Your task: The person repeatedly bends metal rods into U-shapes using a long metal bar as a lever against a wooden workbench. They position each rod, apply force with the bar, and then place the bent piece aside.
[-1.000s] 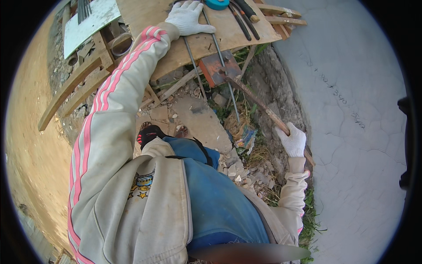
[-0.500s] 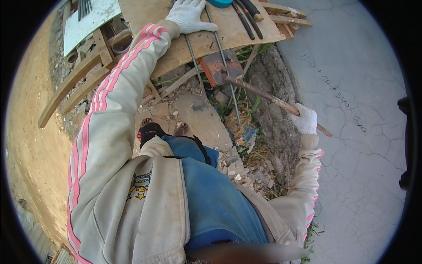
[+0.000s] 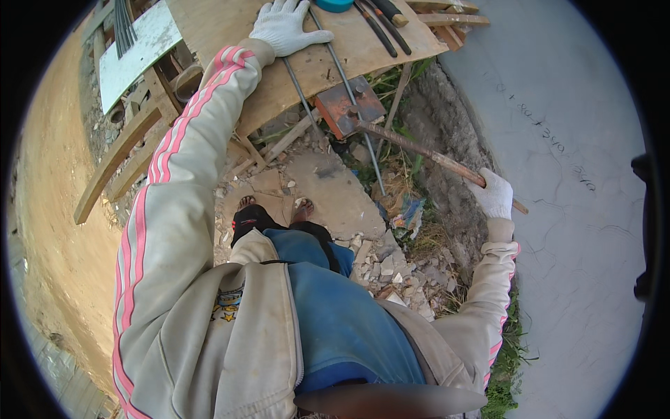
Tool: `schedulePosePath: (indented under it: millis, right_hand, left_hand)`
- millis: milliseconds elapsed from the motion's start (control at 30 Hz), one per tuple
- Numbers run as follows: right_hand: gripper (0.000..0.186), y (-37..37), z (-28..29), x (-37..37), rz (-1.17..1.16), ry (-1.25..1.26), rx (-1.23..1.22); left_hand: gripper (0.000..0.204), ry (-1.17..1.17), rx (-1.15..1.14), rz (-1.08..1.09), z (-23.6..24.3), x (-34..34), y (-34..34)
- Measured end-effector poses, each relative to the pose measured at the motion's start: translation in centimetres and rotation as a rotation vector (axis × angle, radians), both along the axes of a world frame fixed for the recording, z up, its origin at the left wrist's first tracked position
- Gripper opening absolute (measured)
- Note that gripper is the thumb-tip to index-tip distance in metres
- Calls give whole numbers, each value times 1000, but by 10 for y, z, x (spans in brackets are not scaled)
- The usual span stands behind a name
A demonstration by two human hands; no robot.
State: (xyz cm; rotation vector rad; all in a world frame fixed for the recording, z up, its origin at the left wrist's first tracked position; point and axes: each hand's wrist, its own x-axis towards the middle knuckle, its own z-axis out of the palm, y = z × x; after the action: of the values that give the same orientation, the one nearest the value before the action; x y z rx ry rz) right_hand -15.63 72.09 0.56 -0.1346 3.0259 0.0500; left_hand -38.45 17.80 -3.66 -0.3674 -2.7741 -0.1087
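Observation:
My left hand [image 3: 286, 31], in a white knit glove, lies flat with spread fingers on the wooden board [image 3: 408, 63] at the far side. It rests by a thin steel rod [image 3: 365, 143], with the thumb reaching over it. That rod runs toward me across a rusty orange-and-grey metal block [image 3: 333, 115] with pegs at the board's near edge. A second thin rod [image 3: 300, 91] lies to its left. My gloved right hand [image 3: 494, 195] is wrapped round a long rusty bar [image 3: 426, 155]. The bar's far end meets the block beside a peg and the rod.
Dark-handled tools [image 3: 380, 31] and a blue round object [image 3: 333, 4] lie on the board. A white panel [image 3: 136, 56] with several rods stands far left, near curved timber [image 3: 115, 164]. Rubble [image 3: 391, 269] covers the ground; a cracked grey wall [image 3: 558, 105] rises at right.
The view has shifted slightly. My right hand sits a little lower and farther right with the bar. My left hand stays flat on the board.

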Motion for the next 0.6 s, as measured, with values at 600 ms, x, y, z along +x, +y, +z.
schedulePosePath:
  millis: [600]
  right_hand:
    - [37,76,-25,83,-393,215,132]
  left_hand:
    - [123,49,4,-30,2,1,4]
